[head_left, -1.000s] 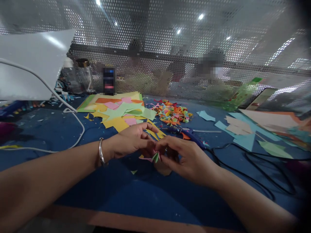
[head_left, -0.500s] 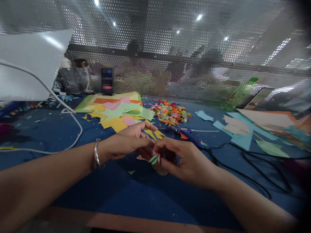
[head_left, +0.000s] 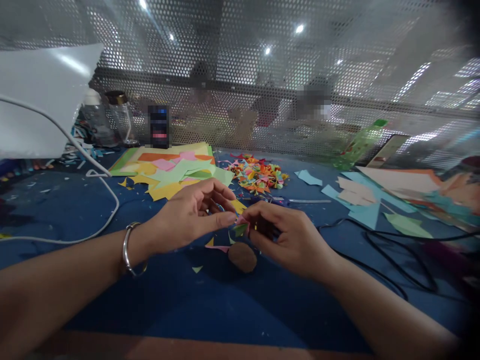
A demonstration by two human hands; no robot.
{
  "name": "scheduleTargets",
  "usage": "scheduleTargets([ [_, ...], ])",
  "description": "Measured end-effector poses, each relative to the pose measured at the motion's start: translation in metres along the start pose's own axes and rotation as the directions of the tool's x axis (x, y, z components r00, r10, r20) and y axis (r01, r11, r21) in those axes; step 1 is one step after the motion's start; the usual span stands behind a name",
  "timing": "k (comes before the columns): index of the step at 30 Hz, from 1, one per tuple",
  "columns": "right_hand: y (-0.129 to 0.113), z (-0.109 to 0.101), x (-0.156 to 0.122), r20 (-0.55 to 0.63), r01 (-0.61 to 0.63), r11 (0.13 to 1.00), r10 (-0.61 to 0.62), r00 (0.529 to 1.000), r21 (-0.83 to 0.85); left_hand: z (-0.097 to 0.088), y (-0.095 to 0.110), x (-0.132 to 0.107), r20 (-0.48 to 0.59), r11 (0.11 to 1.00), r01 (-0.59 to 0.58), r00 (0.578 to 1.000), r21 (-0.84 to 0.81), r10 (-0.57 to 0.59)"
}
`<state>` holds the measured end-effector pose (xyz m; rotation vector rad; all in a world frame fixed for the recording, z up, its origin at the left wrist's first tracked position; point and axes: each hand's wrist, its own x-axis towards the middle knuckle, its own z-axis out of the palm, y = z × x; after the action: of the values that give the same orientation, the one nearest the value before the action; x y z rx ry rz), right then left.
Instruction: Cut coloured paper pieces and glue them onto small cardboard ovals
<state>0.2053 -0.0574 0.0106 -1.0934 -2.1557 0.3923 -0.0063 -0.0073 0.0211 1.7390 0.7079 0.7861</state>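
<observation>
My right hand (head_left: 287, 235) pinches a small folded paper piece (head_left: 241, 228), pink on top and green below, between thumb and fingertips. To its left, my left hand (head_left: 197, 212) has its fingers curved and apart, with the thumb tip close to the pink edge; whether it touches cannot be made out. Under the hands a brown rounded piece (head_left: 242, 257) lies on the blue table top. Beside it are a pink paper strip (head_left: 221, 248) and a pale green scrap (head_left: 197, 269).
Colored paper sheets (head_left: 176, 175) and a pile of small folded paper pieces (head_left: 258, 175) lie beyond my hands. Behind my right hand is a blue glue gun (head_left: 279, 200). A black cable (head_left: 378, 250) loops at right; a white cord (head_left: 112, 200) curves at left. Bottles (head_left: 120, 117) stand at the back.
My left hand has drawn back a little to the left, and its fingers have spread. My right hand still holds the folded paper. The brown rounded piece now shows more fully.
</observation>
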Motion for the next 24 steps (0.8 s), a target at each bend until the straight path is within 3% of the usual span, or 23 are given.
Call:
scheduleTargets([
  [5, 0.0003, 0.0004, 0.0002, -0.004, -0.005, 1.000, 0.005, 1.000, -0.007, 0.0025, -0.0016, -0.0021, 0.100, 0.999, 0.013, 0.995, -0.039, -0.009],
  [24, 0.0023, 0.0042, -0.0001, 0.046, -0.009, 1.000, 0.009, 0.999, -0.016, 0.0004, -0.0072, 0.0012, 0.093, 0.992, 0.073, 0.994, -0.104, -0.063],
])
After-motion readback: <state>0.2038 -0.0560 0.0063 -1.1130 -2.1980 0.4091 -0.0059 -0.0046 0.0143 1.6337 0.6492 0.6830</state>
